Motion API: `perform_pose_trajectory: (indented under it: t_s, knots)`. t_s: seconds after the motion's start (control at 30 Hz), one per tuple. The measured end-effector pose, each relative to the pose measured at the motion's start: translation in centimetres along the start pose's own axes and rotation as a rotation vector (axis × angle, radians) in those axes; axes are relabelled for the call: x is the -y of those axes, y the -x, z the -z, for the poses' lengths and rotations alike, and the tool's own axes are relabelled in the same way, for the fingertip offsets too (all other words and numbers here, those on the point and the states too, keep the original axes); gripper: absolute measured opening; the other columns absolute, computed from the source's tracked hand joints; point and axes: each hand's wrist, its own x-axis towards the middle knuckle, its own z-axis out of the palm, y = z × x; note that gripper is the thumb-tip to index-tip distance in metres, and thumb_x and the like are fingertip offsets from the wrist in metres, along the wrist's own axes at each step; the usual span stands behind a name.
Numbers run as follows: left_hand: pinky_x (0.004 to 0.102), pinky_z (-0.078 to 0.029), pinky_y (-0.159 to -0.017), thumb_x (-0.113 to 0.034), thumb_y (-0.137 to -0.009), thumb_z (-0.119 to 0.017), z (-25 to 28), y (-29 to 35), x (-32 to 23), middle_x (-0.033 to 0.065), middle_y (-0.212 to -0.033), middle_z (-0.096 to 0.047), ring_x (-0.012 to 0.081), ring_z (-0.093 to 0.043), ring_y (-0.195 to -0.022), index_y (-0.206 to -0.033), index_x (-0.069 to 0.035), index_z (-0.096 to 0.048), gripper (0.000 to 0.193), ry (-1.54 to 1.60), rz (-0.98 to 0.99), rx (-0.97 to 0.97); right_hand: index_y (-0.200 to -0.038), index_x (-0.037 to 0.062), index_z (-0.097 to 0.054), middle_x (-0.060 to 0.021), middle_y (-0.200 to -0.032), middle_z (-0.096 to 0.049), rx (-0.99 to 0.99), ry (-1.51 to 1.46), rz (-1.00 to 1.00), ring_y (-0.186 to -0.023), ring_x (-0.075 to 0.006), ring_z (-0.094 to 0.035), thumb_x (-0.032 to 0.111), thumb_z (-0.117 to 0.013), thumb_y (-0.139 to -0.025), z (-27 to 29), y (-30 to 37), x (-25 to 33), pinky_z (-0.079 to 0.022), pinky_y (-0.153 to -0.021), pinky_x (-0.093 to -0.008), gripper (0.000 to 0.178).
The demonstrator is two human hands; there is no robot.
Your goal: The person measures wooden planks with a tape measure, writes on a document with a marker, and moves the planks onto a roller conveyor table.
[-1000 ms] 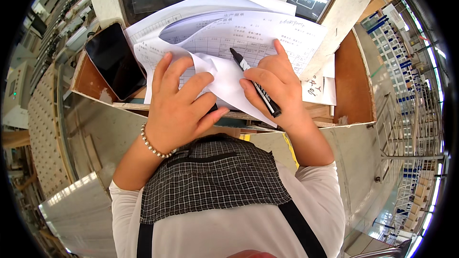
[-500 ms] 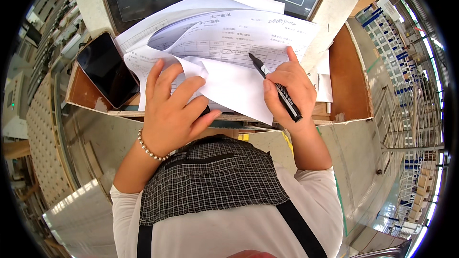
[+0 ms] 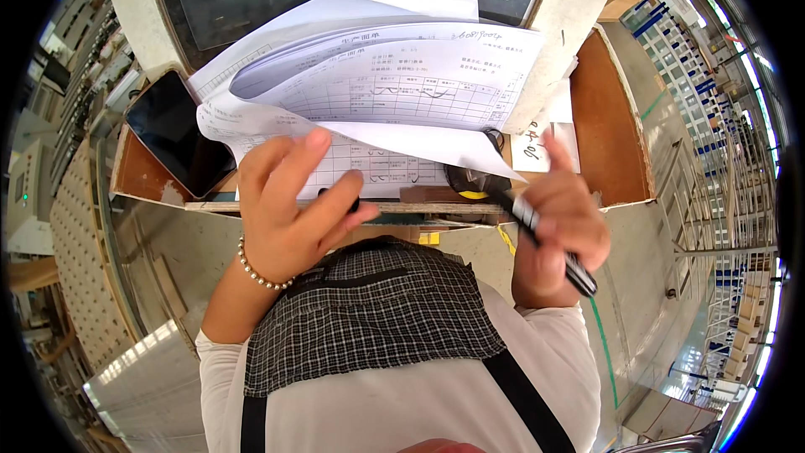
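Observation:
My left hand (image 3: 293,201) lies at the lower left edge of a stack of printed forms (image 3: 402,101), its fingertips on the paper. Between its bent fingers and thumb shows a small black piece, apparently the marker cap (image 3: 353,205), mostly hidden. The upper sheets bow upward, their white underside folding over a lower form with pen ticks. Smeared by motion, my right hand (image 3: 562,231) is closed around a black marker (image 3: 527,216), to the right of the sheets' lower corner. The marker slants with its tip end toward the papers.
A shallow wooden tray (image 3: 616,117) holds the papers, with a dark screen (image 3: 310,0) behind it. At left a black phone (image 3: 180,134) leans on the tray edge. A dark round object (image 3: 464,178) and a white card (image 3: 530,153) lie right of the forms.
My right hand has drawn back from the forms, toward me and to the right, with the marker. The sheets' lower edge has lifted, uncovering the lower form and the round object.

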Motion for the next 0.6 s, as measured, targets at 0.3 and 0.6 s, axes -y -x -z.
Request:
perform_pose_trajectory:
  t_s: [0.3, 0.6]
  knots:
    - [0.0272, -0.04, -0.052, -0.044, -0.067, -0.074, 0.5, 0.0, -2.0, -0.002, -0.069, -0.056, 0.0151, -0.054, -0.058, -0.091, -0.012, -0.068, 0.041, 0.444, 0.003, 0.148, -0.077, 0.0008, -0.061, -0.0067, -0.06, -0.054, 0.209, -0.297, -0.098, -0.053, -0.0232, -0.054, 0.018, -0.068, -0.078, -2.8, 1.4, 0.5, -0.052, -0.063, -0.0403, 0.018]
    - [0.0309, -0.041, -0.053, -0.042, -0.071, -0.073, -0.8, 1.8, -2.5, 0.0033, -0.066, -0.052, 0.0207, -0.053, -0.058, -0.091, -0.011, -0.067, 0.037, 0.99, 0.237, 0.444, -0.076, 0.0034, -0.063, -0.0045, -0.058, -0.05, 0.401, -0.406, -0.152, -0.046, -0.0243, -0.046, 0.015, -0.064, -0.078, -4.2, 2.9, -0.2, -0.031, -0.043, -0.0361, 0.012]
